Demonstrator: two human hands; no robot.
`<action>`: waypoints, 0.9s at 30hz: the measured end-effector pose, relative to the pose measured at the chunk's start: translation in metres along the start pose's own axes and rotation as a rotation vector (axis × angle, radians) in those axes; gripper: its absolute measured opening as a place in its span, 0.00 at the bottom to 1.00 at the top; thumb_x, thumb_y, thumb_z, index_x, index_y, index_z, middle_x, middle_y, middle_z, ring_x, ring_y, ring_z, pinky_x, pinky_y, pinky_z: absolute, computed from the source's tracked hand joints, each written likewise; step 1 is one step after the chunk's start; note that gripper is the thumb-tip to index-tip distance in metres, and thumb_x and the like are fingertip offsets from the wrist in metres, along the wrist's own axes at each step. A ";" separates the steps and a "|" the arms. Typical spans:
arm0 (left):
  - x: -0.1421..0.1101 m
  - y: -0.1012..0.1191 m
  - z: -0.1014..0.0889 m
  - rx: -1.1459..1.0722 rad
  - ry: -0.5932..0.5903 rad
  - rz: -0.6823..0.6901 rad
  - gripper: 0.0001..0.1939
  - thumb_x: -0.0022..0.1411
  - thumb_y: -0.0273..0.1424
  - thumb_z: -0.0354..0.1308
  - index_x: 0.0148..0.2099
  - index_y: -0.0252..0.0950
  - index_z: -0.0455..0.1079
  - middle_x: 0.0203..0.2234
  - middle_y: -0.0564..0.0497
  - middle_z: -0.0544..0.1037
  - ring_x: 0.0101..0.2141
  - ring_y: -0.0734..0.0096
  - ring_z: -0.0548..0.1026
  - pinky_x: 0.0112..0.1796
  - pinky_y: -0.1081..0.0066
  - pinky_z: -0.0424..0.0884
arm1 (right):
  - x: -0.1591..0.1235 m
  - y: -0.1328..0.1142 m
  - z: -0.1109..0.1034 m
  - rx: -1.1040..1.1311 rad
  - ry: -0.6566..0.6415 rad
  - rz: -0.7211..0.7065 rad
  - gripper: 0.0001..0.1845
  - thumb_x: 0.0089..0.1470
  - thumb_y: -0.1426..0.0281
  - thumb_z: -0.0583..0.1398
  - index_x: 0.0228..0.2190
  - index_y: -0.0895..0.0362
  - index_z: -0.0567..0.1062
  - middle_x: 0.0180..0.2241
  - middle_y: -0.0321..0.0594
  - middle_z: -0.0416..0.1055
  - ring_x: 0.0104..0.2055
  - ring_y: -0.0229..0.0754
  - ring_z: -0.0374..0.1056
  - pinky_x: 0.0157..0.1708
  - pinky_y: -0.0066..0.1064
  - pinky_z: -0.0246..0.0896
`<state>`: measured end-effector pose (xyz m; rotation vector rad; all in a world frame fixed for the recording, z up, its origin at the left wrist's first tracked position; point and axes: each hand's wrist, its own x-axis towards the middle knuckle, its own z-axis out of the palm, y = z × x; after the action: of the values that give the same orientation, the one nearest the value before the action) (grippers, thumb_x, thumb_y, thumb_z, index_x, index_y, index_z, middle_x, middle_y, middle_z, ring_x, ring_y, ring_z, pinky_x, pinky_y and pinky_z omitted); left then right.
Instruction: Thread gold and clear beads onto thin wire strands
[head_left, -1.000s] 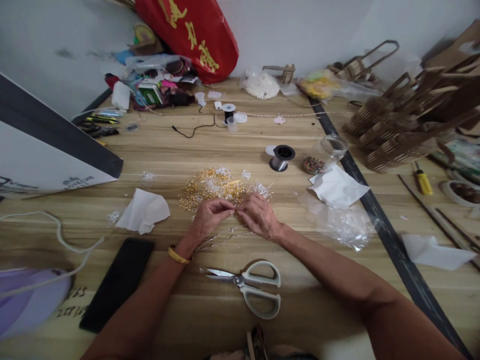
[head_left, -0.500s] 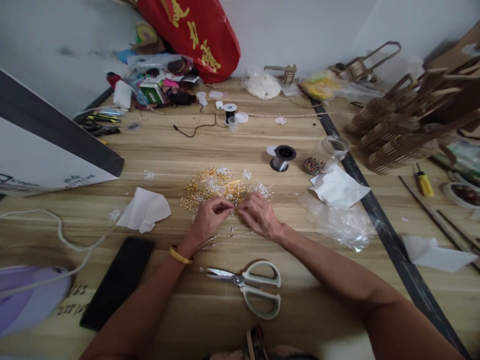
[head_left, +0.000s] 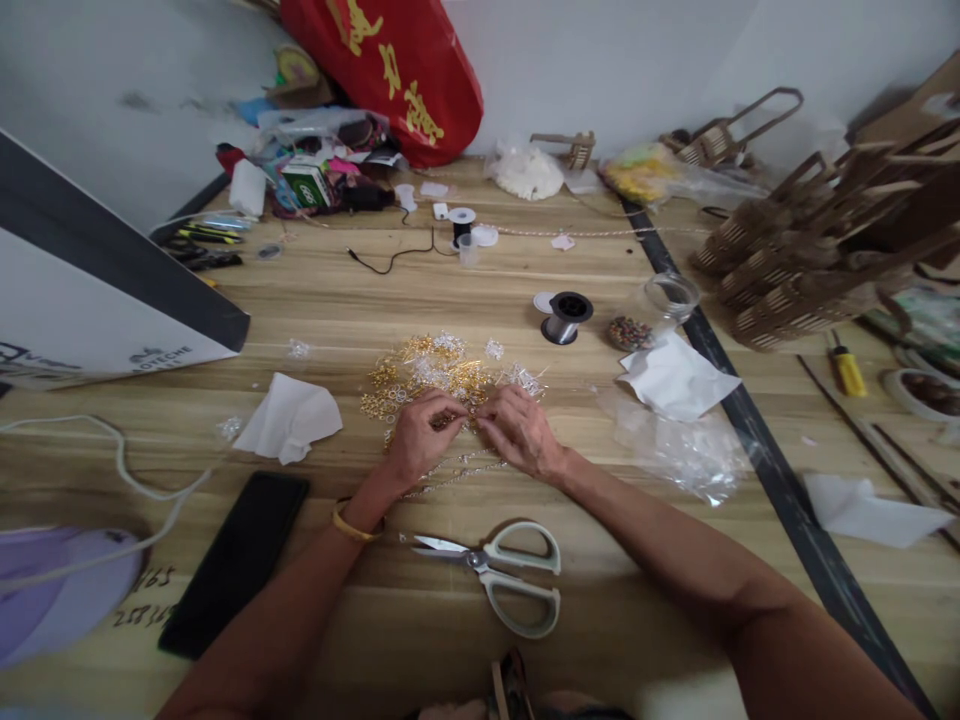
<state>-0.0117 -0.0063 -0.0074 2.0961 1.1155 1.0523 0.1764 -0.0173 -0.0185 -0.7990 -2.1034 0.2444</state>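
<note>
In the middle of the wooden table, my left hand (head_left: 426, 432) and my right hand (head_left: 519, 428) meet fingertip to fingertip. Both are pinched closed on something too small to make out. Just beyond them spreads a pile of gold and silver beads and findings (head_left: 431, 370), with silver pins (head_left: 523, 378) at its right end. A thin beaded chain (head_left: 457, 474) lies on the table below my hands, partly hidden by my left hand. Nearer to me rest white-handled scissors (head_left: 487, 563), blades slightly apart, pointing left.
A black phone (head_left: 236, 565) and white paper (head_left: 291, 418) lie to the left. Right of my hands are a wire spool (head_left: 568, 317), a bead jar (head_left: 651, 312), clear plastic bags (head_left: 694, 450) and wooden baskets (head_left: 780, 270). A large box (head_left: 97, 290) stands at left.
My left wrist and forearm have shifted slightly, and the yellow bracelet has slid a little toward the elbow. Both hands remain pinched together at the same spot.
</note>
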 end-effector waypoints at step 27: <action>-0.001 -0.001 0.000 -0.168 -0.011 -0.128 0.03 0.54 0.26 0.60 0.33 0.33 0.75 0.28 0.48 0.78 0.30 0.71 0.75 0.34 0.72 0.71 | 0.000 0.000 0.001 -0.025 0.010 -0.012 0.02 0.58 0.74 0.55 0.35 0.56 0.67 0.30 0.40 0.70 0.34 0.40 0.64 0.41 0.37 0.61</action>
<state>-0.0126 -0.0061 -0.0085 1.8724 1.1002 1.0350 0.1757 -0.0170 -0.0188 -0.8007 -2.1049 0.2082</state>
